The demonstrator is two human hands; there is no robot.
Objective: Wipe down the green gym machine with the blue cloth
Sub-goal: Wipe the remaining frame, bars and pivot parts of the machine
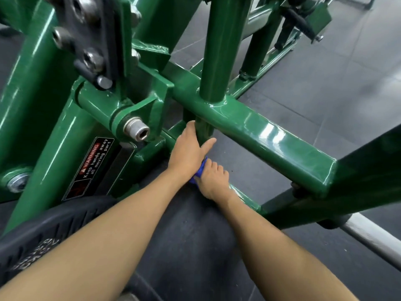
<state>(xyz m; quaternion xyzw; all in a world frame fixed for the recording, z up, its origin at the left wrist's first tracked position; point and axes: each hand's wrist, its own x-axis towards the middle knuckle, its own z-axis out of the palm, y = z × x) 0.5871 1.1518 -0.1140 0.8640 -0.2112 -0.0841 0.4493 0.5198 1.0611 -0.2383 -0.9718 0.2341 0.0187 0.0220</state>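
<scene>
As seen from the head view, the left hand [189,149] curls its fingers [192,127] round a short post [202,131] of the green gym machine [54,131], under the crossbar [260,131]. The right hand [213,180] grips the blue cloth [200,170], bunched just below, mostly hidden; probably against the base rail [245,197]. Cloth: soft, light, wads easily. Frame: rigid, glossy; judged slick.

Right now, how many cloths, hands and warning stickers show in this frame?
Blue cloth: 1
Hands: 2, the left hand gripping the green post, the right hand holding the blue cloth
Warning sticker: 1
Total: 4
</scene>
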